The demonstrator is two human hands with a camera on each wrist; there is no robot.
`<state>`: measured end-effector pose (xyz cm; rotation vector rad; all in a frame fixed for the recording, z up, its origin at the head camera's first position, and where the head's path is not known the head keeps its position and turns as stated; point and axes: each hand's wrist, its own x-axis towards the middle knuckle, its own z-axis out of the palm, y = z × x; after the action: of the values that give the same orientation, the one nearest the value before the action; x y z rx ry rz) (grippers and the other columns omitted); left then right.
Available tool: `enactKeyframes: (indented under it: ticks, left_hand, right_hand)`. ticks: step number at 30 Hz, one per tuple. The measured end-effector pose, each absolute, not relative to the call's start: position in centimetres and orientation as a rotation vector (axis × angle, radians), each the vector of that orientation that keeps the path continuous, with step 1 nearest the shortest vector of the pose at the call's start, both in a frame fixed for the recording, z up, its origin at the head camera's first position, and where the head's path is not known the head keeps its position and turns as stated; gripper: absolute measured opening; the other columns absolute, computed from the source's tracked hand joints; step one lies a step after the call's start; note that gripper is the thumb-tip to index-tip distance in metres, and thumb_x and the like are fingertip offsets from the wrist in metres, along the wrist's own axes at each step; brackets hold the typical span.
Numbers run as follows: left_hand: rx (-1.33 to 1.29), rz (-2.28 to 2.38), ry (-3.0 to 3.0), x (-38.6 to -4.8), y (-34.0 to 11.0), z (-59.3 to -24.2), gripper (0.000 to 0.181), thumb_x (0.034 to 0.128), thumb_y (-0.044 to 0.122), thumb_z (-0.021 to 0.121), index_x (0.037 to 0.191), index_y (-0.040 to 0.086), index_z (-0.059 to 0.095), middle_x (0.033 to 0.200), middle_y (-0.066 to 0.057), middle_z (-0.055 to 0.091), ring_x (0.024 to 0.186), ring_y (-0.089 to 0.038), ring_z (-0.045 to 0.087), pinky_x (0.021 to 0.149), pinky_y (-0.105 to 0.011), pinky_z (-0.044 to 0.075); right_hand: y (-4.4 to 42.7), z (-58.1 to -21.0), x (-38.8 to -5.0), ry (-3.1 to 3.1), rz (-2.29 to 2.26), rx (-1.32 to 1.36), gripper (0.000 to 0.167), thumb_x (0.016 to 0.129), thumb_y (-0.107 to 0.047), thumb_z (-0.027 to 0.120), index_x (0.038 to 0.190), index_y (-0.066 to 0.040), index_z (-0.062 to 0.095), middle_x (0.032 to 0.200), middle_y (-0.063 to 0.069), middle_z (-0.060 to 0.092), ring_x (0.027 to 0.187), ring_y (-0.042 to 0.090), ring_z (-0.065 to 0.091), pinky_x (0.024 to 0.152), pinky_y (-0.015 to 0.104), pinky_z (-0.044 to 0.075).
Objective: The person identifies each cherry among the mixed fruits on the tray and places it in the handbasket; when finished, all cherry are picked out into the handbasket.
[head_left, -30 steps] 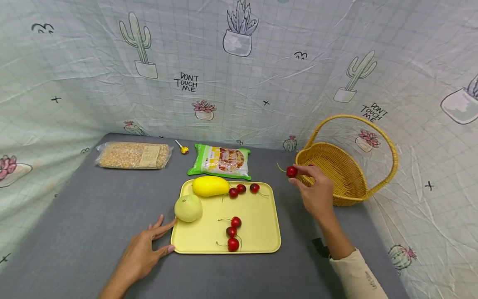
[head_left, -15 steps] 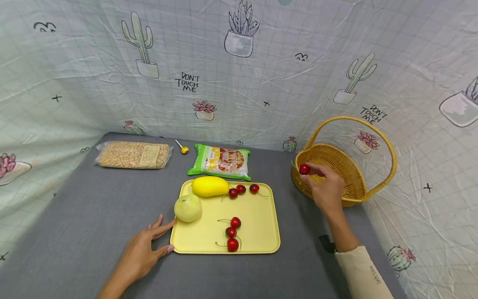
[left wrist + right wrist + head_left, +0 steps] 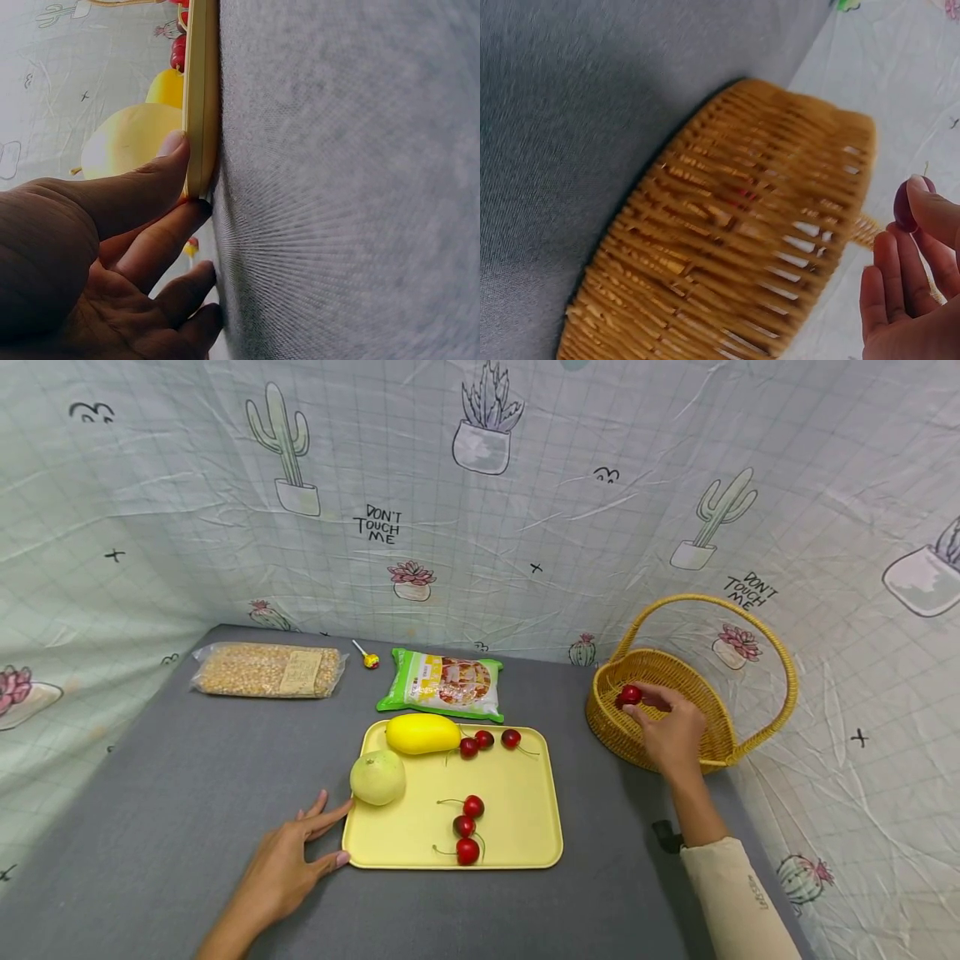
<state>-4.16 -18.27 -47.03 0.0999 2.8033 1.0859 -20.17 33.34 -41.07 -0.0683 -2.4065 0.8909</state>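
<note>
Between thumb and fingertips my right hand (image 3: pixel 672 731) pinches a dark red cherry (image 3: pixel 630 695), over the opening of the wicker basket (image 3: pixel 637 752). The right wrist view has the same cherry (image 3: pixel 907 206) above the basket's woven side (image 3: pixel 705 240); a red spot shows through the weave. My left hand (image 3: pixel 281 864) touches the left edge of the yellow tray (image 3: pixel 517 827) with extended fingers, its thumb tip at the near corner. That thumb lies against the tray wall (image 3: pixel 199 97) in the left wrist view. On the tray are several cherries (image 3: pixel 467 851), a yellow mango (image 3: pixel 422 734) and a pale green round fruit (image 3: pixel 378 777).
Behind the tray lies a green-and-white packet (image 3: pixel 446 683). A lollipop (image 3: pixel 369 657) and a clear bag of corn kernels (image 3: pixel 266 671) lie farther left on the grey table (image 3: pixel 187 793). The basket's tall handle (image 3: pixel 780 652) arches up near the cloth wall.
My right hand has carried the cherry rightward from the basket's left side to over its opening. My left hand stays at the tray's edge.
</note>
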Motion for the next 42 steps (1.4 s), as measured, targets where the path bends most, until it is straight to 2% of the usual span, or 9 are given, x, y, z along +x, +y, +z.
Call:
enactKeyframes:
  ticks: [4, 12, 19, 22, 29, 34, 42]
  left_hand:
    - [0.096, 1.091, 2.801, -4.2, -18.3, -47.1, 0.076, 0.0818, 0.019, 0.092, 0.152, 0.024, 0.062, 0.163, -0.027, 0.040, 0.145, -0.063, 0.039, 0.114, -0.077, 0.038]
    - [0.100, 1.093, 2.804, -4.2, -18.3, -47.0, 0.076, 0.0816, 0.018, 0.092, 0.152, 0.023, 0.062, 0.162, -0.027, 0.041, 0.145, -0.062, 0.040, 0.114, -0.077, 0.038]
    - [0.099, 1.098, 2.808, -4.1, -18.3, -47.0, 0.076, 0.0819, 0.018, 0.092, 0.152, 0.023, 0.062, 0.162, -0.027, 0.041, 0.144, -0.062, 0.040, 0.114, -0.077, 0.038]
    - [0.102, 1.100, 2.810, -4.1, -18.4, -47.0, 0.076, 0.0819, 0.018, 0.092, 0.152, 0.023, 0.062, 0.162, -0.027, 0.041, 0.144, -0.062, 0.040, 0.114, -0.077, 0.038]
    - [0.112, 1.135, 2.805, -4.0, -18.4, -47.1, 0.074, 0.0823, 0.017, 0.091, 0.151, 0.021, 0.063, 0.161, -0.028, 0.043, 0.145, -0.061, 0.040, 0.115, -0.077, 0.037]
    - [0.113, 1.117, 2.799, -4.2, -18.4, -47.1, 0.075, 0.0827, 0.019, 0.091, 0.152, 0.023, 0.062, 0.162, -0.029, 0.041, 0.145, -0.063, 0.039, 0.114, -0.078, 0.038]
    - [0.105, 1.126, 2.785, -4.2, -18.3, -47.0, 0.075, 0.0827, 0.017, 0.091, 0.152, 0.023, 0.062, 0.163, -0.028, 0.041, 0.146, -0.062, 0.038, 0.115, -0.076, 0.037]
  right_hand:
    - [34.2, -41.2, -20.7, -2.430, 0.895, -0.105, 0.034, 0.088, -0.016, 0.089, 0.121, -0.007, 0.081, 0.114, 0.019, 0.080, 0.105, 0.040, 0.075, 0.083, 0.027, 0.048]
    - [35.6, -41.1, -21.6, -2.525, 0.916, -0.195, 0.033, 0.094, -0.021, 0.084, 0.124, -0.009, 0.080, 0.117, 0.018, 0.079, 0.108, 0.036, 0.073, 0.083, 0.026, 0.049]
    - [36.9, -41.0, -22.6, -2.600, 0.906, -0.202, 0.036, 0.095, -0.021, 0.083, 0.127, -0.006, 0.078, 0.119, 0.021, 0.078, 0.109, 0.039, 0.072, 0.096, 0.048, 0.054]
    - [37.4, -41.1, -23.1, -2.638, 0.885, -0.198, 0.036, 0.095, -0.019, 0.083, 0.127, -0.004, 0.077, 0.118, 0.024, 0.078, 0.107, 0.040, 0.072, 0.097, 0.052, 0.053]
    - [38.5, -41.5, -24.2, -2.734, 0.815, -0.174, 0.035, 0.096, -0.021, 0.083, 0.125, -0.003, 0.078, 0.116, 0.023, 0.078, 0.103, 0.040, 0.074, 0.094, 0.055, 0.056]
    - [39.2, -41.7, -24.9, -2.786, 0.826, -0.207, 0.035, 0.097, -0.024, 0.082, 0.124, -0.001, 0.078, 0.116, 0.023, 0.079, 0.103, 0.039, 0.075, 0.089, 0.051, 0.059]
    - [40.0, -42.2, -25.8, -2.868, 0.836, -0.316, 0.039, 0.097, -0.030, 0.081, 0.123, 0.000, 0.077, 0.117, 0.025, 0.078, 0.104, 0.039, 0.072, 0.088, 0.050, 0.058]
